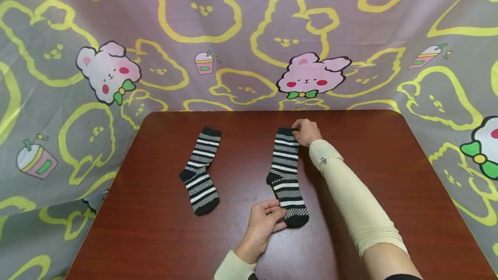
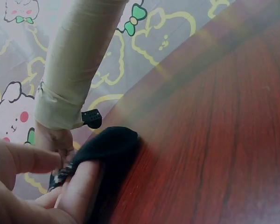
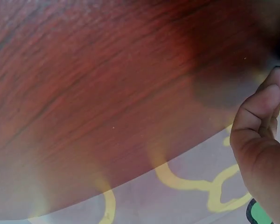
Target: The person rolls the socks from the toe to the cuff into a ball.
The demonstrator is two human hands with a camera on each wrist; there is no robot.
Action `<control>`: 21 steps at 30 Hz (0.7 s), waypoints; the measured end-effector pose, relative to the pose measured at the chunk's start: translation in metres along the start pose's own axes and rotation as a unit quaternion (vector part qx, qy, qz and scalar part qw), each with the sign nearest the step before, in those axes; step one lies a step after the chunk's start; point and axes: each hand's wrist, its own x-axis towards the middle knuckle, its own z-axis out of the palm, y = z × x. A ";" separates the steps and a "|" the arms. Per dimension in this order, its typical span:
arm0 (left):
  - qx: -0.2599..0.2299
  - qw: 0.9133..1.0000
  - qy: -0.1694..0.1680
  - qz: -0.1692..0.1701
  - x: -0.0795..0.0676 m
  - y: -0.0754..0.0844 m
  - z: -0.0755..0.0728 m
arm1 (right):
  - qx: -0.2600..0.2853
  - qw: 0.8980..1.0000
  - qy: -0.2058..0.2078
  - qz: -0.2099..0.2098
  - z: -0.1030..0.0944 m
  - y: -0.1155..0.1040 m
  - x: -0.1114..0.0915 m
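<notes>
First sock (image 1: 197,170) and second sock (image 1: 285,170) were striped in black and white. Table (image 1: 155,237) was grained red-brown; grey cloth (image 1: 245,16) was printed in yellow.

The head view was evenly lit and fairly sharp, pale glare lying lower centre on the glossy red-brown wood-grained table (image 1: 295,256). Haze washed out the left wrist view's upper left; the right wrist view was blurred.

The socks (image 1: 285,165) (image 1: 201,152) look like matt, textured knit — the table (image 1: 245,163) like smooth, glossy, grained wood — the sleeves (image 1: 354,198) and backdrop (image 1: 241,59) like soft cloth.
</notes>
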 end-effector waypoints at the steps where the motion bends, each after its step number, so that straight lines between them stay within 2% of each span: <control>1: 0.010 1.000 -0.002 0.005 -0.002 0.000 -0.001 | 0.000 1.000 -0.001 0.001 -0.001 0.000 -0.001; 4: 0.044 0.999 -0.001 0.026 -0.007 0.003 -0.006 | -0.001 1.000 -0.003 0.003 -0.003 -0.001 -0.002; 7: 0.098 0.993 0.007 0.060 -0.013 0.008 -0.014 | -0.008 1.000 0.000 0.008 -0.007 -0.002 -0.003; 10: 0.181 0.977 0.028 0.106 -0.019 0.016 -0.023 | -0.019 1.000 0.014 0.015 -0.010 -0.003 -0.002; 12: 0.235 0.960 0.057 0.143 -0.024 0.025 -0.032 | -0.028 0.999 0.022 0.016 -0.010 -0.006 -0.002; 14: 0.280 0.937 0.105 0.182 -0.029 0.035 -0.044 | -0.034 0.999 0.032 0.012 -0.008 -0.010 -0.002; 16: 0.319 0.906 0.169 0.221 -0.033 0.045 -0.059 | -0.037 0.999 0.039 0.003 -0.004 -0.018 -0.001; 19: 0.375 0.846 0.273 0.262 -0.035 0.062 -0.085 | -0.036 0.998 0.047 -0.016 0.005 -0.036 0.001; 21: 0.409 0.807 0.333 0.266 -0.036 0.070 -0.102 | -0.037 0.998 0.048 -0.026 0.010 -0.051 0.002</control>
